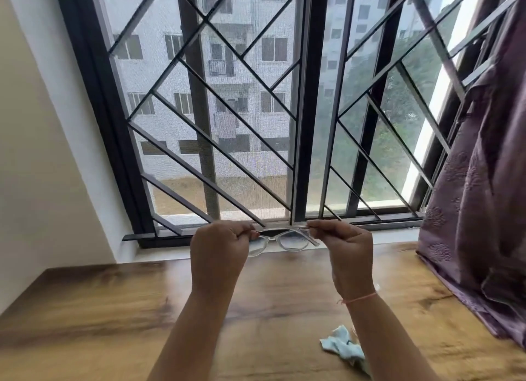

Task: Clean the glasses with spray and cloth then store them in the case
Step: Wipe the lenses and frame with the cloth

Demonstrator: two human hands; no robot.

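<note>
A pair of glasses (pixel 287 239) with a clear frame is held up in the air in front of the window, above the far edge of the wooden table (pixel 113 309). My left hand (pixel 219 249) grips the left end of the frame and my right hand (pixel 345 249) grips the right end. A crumpled light blue cloth (pixel 343 348) lies on the table near my right forearm. No spray bottle and no case are in view.
A barred window (pixel 256 110) with a dark frame fills the wall behind the table. A purple curtain (pixel 478 209) hangs at the right and drapes onto the table's right edge. A cream wall stands at the left.
</note>
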